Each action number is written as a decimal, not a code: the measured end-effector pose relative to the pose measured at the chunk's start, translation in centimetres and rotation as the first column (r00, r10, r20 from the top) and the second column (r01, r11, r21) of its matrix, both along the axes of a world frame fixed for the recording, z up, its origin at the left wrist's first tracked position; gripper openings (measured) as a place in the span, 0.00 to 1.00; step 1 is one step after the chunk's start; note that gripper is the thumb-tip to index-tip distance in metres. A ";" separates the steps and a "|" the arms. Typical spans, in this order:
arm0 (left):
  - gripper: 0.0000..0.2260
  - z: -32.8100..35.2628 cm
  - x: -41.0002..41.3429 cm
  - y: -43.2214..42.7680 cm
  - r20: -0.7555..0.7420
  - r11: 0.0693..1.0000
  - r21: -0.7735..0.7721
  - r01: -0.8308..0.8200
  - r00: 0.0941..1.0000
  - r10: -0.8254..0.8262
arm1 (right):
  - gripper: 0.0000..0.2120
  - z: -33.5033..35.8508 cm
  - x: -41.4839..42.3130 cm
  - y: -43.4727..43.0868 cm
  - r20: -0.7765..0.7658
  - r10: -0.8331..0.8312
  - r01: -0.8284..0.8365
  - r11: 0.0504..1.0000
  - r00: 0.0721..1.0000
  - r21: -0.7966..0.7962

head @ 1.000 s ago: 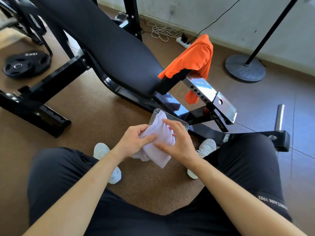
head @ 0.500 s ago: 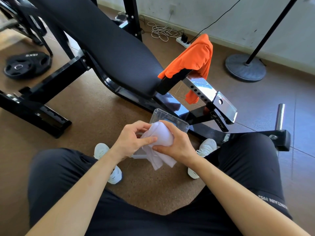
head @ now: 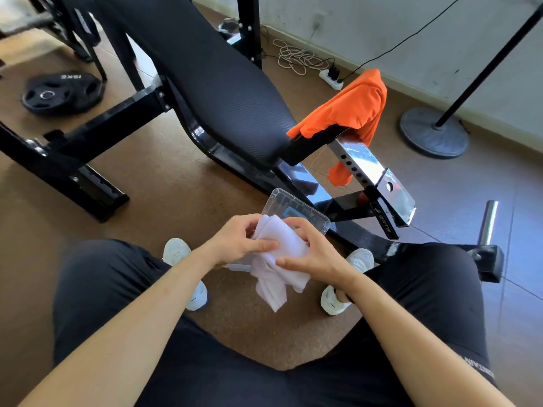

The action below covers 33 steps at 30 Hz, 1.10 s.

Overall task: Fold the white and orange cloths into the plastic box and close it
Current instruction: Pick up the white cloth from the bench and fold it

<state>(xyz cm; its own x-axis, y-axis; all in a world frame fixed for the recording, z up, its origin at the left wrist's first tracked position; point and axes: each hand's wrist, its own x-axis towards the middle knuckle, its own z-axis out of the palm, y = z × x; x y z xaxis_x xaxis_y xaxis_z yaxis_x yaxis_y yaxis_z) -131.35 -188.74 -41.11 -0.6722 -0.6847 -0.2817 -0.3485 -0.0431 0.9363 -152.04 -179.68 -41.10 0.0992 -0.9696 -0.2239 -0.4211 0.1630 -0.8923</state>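
Note:
Between my knees I hold the white cloth (head: 276,271) bunched over the clear plastic box (head: 296,211). My left hand (head: 239,242) grips the cloth's left side, thumb laid across its front. My right hand (head: 316,254) grips its right side, fingers curled over the top. A loose end of the white cloth hangs below my hands. The box's near part is hidden behind the cloth and hands; its far rim and a blue label show. The orange cloth (head: 349,108) is draped over the end of the bench frame, apart from both hands.
A black padded weight bench (head: 205,74) runs from upper left to the middle, with a chrome post (head: 370,168) at its end. A weight plate (head: 63,94) lies on the floor at left. A stand base (head: 433,132) and a power strip (head: 332,79) sit near the wall.
The white cloth has gone from a flat fold to a bunched roll, with a loose tail now hanging lower. Both hands shifted slightly toward me, uncovering more of the box's far rim.

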 end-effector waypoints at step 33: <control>0.20 -26.6 1.5 -7.6 0.556 0.779 0.114 -0.617 0.689 0.464 | 0.30 -25.4 1.1 -14.1 0.016 -0.159 0.130 0.859 0.987 0.495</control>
<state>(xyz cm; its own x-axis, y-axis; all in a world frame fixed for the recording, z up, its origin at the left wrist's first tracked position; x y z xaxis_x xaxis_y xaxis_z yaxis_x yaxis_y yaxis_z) -129.83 -196.30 -67.72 0.0663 -0.7267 -0.6838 -0.5699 -0.5901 0.5718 -150.94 -193.78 -66.54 -0.0077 -0.7396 -0.6730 -0.3117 0.6413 -0.7011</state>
